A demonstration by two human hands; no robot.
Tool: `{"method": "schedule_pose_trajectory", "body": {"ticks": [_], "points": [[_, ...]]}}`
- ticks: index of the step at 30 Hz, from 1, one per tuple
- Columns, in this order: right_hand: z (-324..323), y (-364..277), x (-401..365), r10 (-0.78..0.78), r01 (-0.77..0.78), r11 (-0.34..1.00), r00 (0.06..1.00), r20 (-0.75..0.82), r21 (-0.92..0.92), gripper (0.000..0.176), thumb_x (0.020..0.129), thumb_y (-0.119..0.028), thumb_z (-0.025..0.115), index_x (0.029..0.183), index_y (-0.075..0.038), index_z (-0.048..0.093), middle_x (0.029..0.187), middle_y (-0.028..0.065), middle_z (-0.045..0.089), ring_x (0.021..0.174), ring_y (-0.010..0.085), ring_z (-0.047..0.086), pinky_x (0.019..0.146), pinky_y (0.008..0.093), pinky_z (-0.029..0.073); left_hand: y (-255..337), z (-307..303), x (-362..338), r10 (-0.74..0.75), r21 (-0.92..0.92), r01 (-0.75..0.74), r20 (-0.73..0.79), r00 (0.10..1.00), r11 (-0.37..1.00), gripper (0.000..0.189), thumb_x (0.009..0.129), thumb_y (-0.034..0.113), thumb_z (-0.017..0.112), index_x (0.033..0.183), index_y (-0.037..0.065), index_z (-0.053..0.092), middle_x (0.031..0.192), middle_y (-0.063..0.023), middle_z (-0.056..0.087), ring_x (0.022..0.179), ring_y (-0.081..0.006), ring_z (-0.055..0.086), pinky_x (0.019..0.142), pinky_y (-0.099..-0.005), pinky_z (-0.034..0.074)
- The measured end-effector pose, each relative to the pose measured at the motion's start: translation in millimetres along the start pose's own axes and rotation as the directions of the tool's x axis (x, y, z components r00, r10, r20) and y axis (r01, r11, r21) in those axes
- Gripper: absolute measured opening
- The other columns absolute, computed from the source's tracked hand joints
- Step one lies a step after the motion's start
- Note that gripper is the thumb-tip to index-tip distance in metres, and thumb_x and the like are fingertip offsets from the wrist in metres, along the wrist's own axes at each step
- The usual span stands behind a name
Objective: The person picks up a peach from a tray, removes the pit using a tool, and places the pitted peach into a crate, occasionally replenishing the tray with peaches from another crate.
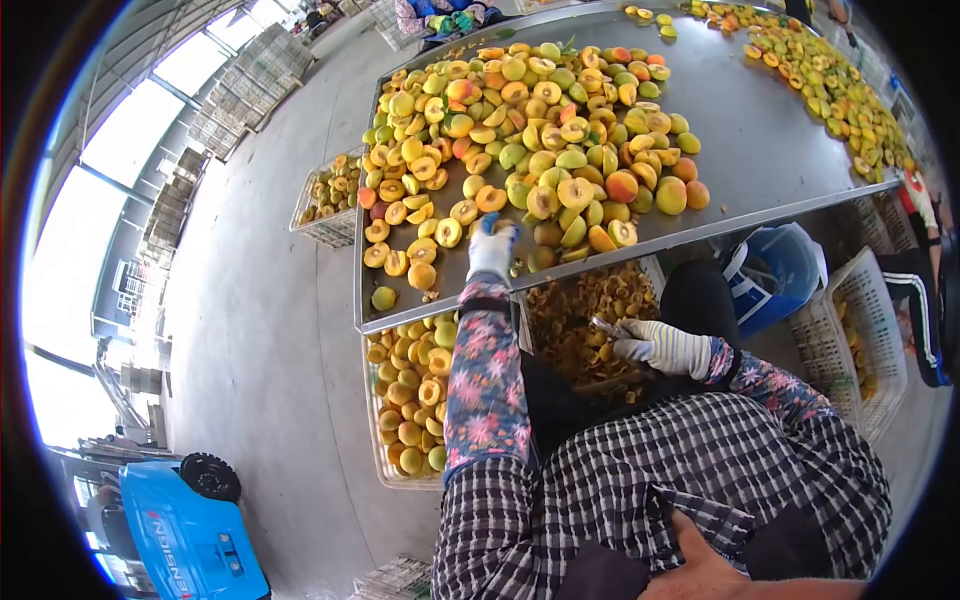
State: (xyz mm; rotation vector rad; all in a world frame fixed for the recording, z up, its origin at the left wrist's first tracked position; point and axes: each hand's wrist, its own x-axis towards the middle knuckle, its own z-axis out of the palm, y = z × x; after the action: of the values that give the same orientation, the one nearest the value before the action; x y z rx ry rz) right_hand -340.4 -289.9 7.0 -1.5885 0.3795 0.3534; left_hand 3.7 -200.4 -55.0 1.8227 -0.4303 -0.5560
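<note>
My left hand (492, 250), in a white glove with blue fingertips, reaches over the near edge of the metal table. Its fingers stretch forward beside halved yellow peaches (463, 211), and nothing shows in its grip. Low in front of my body, my right hand (668, 347), in a striped white glove, is closed around a small metal tool (606, 327) whose kind I cannot make out. That tool points left above a crate of brown-yellow scraps and pits (570, 320). A big heap of whole and halved peaches (540, 130) covers the table's left part.
The metal table (745, 150) has a raised rim. Peach-filled crates stand below (410, 400) and left (328, 200). At right are a blue bucket (780, 275) and a white crate (865, 340). Another person's bare hand (695, 565) touches my shirt. A blue forklift (190, 530) stands lower left.
</note>
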Motion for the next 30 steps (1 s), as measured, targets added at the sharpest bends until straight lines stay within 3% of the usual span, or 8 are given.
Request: {"method": "schedule_pose_trajectory", "body": {"ticks": [1,2,4,8,11,15,25,30], "points": [[0,-8,-2,0.061,-0.062,0.996,0.998,0.021,0.064,0.033,0.096,-0.038,0.061,0.105,-0.006,0.056,0.079,0.001,0.053,0.07,0.0113,0.051,0.064,0.0288,0.044,-5,-8,-6,-0.029,-0.445,0.051,0.057,0.998,0.894,0.044,0.084,0.016,0.062,0.128,0.008,0.059,0.116,-0.0084,0.064,0.102,-0.0266,0.062,0.092,-0.04,0.052],[1,-8,1,0.007,-0.007,1.0,1.0,-0.006,0.019,0.034,0.096,-0.038,0.061,0.106,-0.006,0.056,0.079,0.0019,0.054,0.071,0.0122,0.052,0.065,0.0293,0.045,-11,-16,-16,-0.032,-0.792,0.114,0.119,0.992,0.6,0.041,0.087,0.016,0.058,0.127,0.008,0.059,0.115,-0.0068,0.063,0.099,-0.0246,0.063,0.091,-0.0416,0.054],[5,-7,9,-0.095,0.091,0.993,0.994,-0.048,-0.074,0.035,0.096,-0.037,0.06,0.108,-0.004,0.056,0.081,0.0039,0.056,0.074,0.0138,0.053,0.069,0.0303,0.045,31,-29,-81,0.149,-0.901,0.227,0.298,0.943,0.371,0.044,0.092,0.025,0.053,0.134,0.01,0.052,0.119,-0.01,0.062,0.108,-0.0262,0.061,0.095,-0.0518,0.051],[10,-22,29,-0.401,0.354,0.888,0.909,-0.115,-0.295,0.037,0.096,-0.033,0.058,0.114,0.0,0.053,0.085,0.0201,0.062,0.08,0.0335,0.063,0.074,0.0395,0.048,30,-14,-141,0.06,-0.945,0.269,0.284,0.957,0.185,0.05,0.098,0.041,0.048,0.133,0.005,0.053,0.125,-0.0157,0.061,0.112,-0.032,0.06,0.094,-0.0534,0.052],[17,-45,36,-0.552,0.427,0.745,0.826,-0.114,-0.513,0.033,0.095,-0.03,0.059,0.109,-0.001,0.051,0.089,0.0267,0.064,0.086,0.0454,0.062,0.072,0.0468,0.05,27,4,-164,0.048,-0.941,0.182,0.204,0.978,0.286,0.058,0.101,0.05,0.041,0.134,0.003,0.052,0.126,-0.0176,0.06,0.114,-0.0292,0.059,0.094,-0.0481,0.052],[26,-39,50,-0.651,0.44,0.599,0.754,-0.087,-0.668,0.03,0.096,-0.031,0.057,0.105,-0.002,0.051,0.084,0.0212,0.066,0.08,0.0421,0.064,0.066,0.0466,0.051,42,24,-182,0.033,-0.872,0.084,0.114,0.993,0.482,0.061,0.102,0.052,0.038,0.13,-0.001,0.053,0.125,-0.0167,0.06,0.112,-0.027,0.06,0.097,-0.0391,0.05],[30,-23,58,-0.587,0.471,0.732,0.803,-0.104,-0.492,0.02,0.103,-0.024,0.047,0.105,-0.006,0.056,0.087,0.012,0.064,0.078,0.0332,0.062,0.067,0.0376,0.052,59,38,-203,0.235,-0.516,-0.262,-0.119,0.965,0.815,0.053,0.106,0.043,0.034,0.125,-0.004,0.048,0.123,-0.017,0.061,0.11,-0.0247,0.063,0.095,-0.0349,0.053],[26,-38,48,-0.501,0.29,0.586,0.864,-0.057,-0.757,0.025,0.104,-0.028,0.043,0.105,-0.006,0.055,0.082,0.0144,0.063,0.075,0.0366,0.061,0.065,0.0403,0.052,52,35,-200,0.145,-0.718,-0.143,-0.059,0.988,0.681,0.054,0.106,0.043,0.033,0.124,-0.005,0.05,0.119,-0.0169,0.063,0.105,-0.025,0.065,0.093,-0.0346,0.054]]}}
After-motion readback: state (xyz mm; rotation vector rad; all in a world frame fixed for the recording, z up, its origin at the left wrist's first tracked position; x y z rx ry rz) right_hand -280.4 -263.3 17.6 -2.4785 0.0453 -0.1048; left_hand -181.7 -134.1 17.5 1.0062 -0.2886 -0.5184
